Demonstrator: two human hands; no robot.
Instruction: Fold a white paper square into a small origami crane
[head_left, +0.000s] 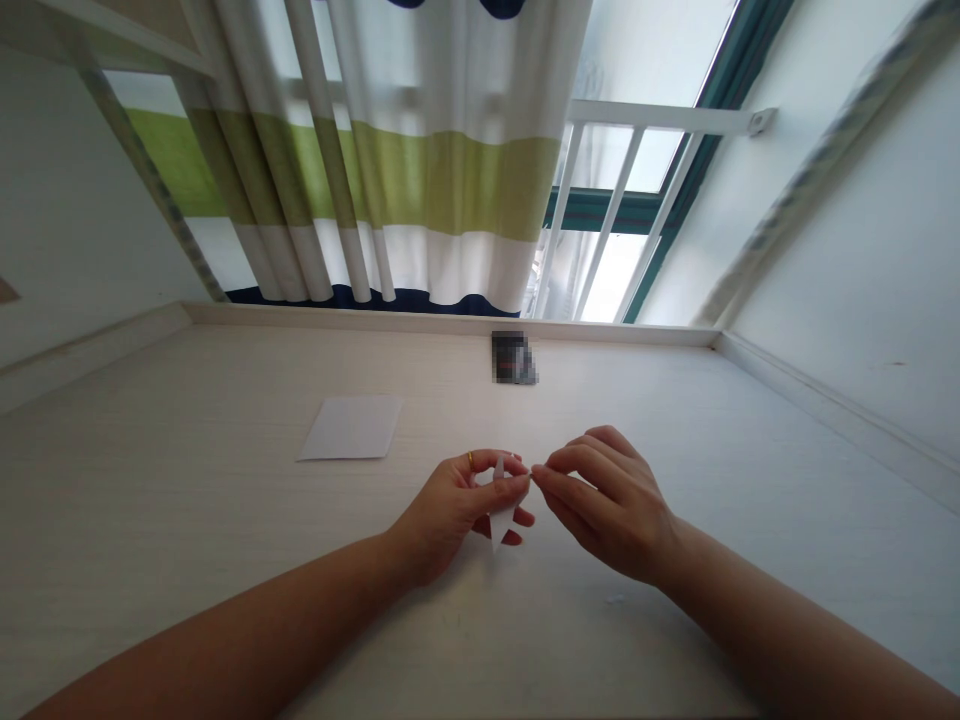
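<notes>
A small folded piece of white paper (501, 524) is pinched between the thumb and fingers of my left hand (472, 500), held above the pale tabletop (247, 560). A gold ring shows on that hand. My right hand (607, 500) is closed, its thumb and fingertips pressed together at the right end of the paper, right beside my left fingertips. Whatever lies between the right fingertips is too small to make out clearly. To the left, beyond my hands, a flat white sheet of paper (351, 428) lies on the tabletop.
A blurred dark object (514, 358) lies near the raised far edge (360, 318). A tiny white scrap (615, 600) rests below my right hand. Side walls flank the surface. Beyond the edge hang striped curtains (450, 180) beside a white railing (660, 116) and window.
</notes>
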